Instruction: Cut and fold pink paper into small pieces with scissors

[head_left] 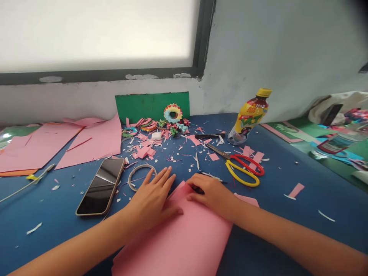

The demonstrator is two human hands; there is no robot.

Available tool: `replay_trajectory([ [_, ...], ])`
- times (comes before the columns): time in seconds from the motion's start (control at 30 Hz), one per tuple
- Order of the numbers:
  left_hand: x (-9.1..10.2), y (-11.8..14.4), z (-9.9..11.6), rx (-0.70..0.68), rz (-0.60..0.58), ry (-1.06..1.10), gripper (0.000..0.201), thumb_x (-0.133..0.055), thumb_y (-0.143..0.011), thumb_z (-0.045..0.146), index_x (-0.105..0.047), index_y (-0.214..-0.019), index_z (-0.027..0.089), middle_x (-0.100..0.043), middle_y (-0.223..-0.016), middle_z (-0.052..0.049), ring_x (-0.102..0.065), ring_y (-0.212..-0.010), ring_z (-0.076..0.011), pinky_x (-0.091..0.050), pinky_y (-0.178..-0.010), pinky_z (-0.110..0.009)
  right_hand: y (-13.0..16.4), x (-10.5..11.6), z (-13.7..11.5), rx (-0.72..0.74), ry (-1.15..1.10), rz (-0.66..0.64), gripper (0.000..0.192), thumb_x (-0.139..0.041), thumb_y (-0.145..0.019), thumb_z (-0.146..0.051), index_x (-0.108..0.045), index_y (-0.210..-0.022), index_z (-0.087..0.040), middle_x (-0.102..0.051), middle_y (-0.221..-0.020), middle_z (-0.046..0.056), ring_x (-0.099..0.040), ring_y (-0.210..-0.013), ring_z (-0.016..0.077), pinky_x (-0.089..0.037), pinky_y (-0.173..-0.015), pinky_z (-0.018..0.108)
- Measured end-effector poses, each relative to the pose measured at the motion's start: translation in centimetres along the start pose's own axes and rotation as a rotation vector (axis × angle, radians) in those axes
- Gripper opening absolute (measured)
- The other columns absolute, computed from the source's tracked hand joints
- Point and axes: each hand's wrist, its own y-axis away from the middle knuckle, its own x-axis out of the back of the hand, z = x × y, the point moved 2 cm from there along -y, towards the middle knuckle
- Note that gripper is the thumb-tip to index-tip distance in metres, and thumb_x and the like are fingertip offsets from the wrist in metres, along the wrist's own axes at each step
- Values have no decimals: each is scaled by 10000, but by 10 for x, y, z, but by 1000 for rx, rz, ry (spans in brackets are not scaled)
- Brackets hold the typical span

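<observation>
The table (287,230) is the largest item: a blue surface filling the lower two thirds of the frame, littered with small paper offcuts. Behind it, a pale wall and a dark-framed window (97,34) occupy the upper left of the frame.

The pink sheet (184,237) lies at lower centre, its far corner under both hands. Further pink sheets (71,142) lie flat at middle left.

The left hand (151,199) rests flat on the sheet's left side, its grip spread, fingers (161,178) reaching past the edge toward a thin ring (132,177). The right hand (211,193) is pressed down at the far corner, its grip curled and closed around a small dark item that cannot be identified.

To do this step well, judging from the hand positions: keep the flat palm firm so the sheet does not slide, and apply pressure along one line only.

A phone (101,186) lies screen-up left of the left hand. Scissors (243,168) with red and yellow handles lie just right of the right hand. A yellow-capped bottle (249,117) stands upper right of centre. A paper rosette (173,113) leans on green card (143,105) at the wall.
</observation>
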Motion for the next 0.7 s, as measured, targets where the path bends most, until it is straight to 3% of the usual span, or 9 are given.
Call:
replay_trajectory([
  [0.07,2,8,6,-59,15,-7,542,-394,-870,482,-418,-1292,143,-380,-1390,-122,-357,-1274,-273,-236,-1049,-529,-3,1,2,-60,-22,3,362,-713,-677,-190,-569,-1009,-174,-613,-831,9,-564,-727,137,-467,-678,261],
  [0.13,3,16,12,-108,-5,26,428,-381,-899,400,-473,-1249,172,-483,-1324,-77,-448,-1211,-229,-306,-1039,-457,-2,-1,4,-42,-13,15,380,-708,-688,-199,-566,-1040,-176,-611,-848,10,-569,-747,135,-470,-695,258],
  [0.27,-2,27,16,-156,-28,54,550,-423,-855,491,-445,-1277,139,-471,-1327,-104,-475,-1185,-263,-408,-972,-429,5,-8,5,144,121,60,108,-588,-802,-175,-638,-897,-165,-600,-875,42,-564,-822,150,-462,-757,276],
  [0.43,-12,31,10,-174,17,51,574,-407,-861,496,-382,-1323,155,-415,-1369,-89,-447,-1212,-252,-409,-979,-413,13,-12,8,243,324,99,207,-546,-830,-208,-628,-1013,-157,-585,-893,72,-553,-810,178,-483,-730,308],
  [0.6,-16,30,11,-203,66,56,562,-400,-865,491,-407,-1307,145,-442,-1347,-79,-476,-1185,-253,-419,-968,-410,10,-8,11,218,521,103,335,-490,-853,-342,-575,-1145,-200,-579,-871,73,-554,-753,195,-493,-667,348],
  [0.7,-15,28,11,-229,78,8,559,-397,-868,488,-430,-1292,125,-455,-1330,-90,-505,-1155,-257,-444,-942,-399,8,-7,11,210,606,126,400,-469,-850,-383,-560,-1172,-164,-595,-865,86,-569,-741,209,-491,-626,346],
])
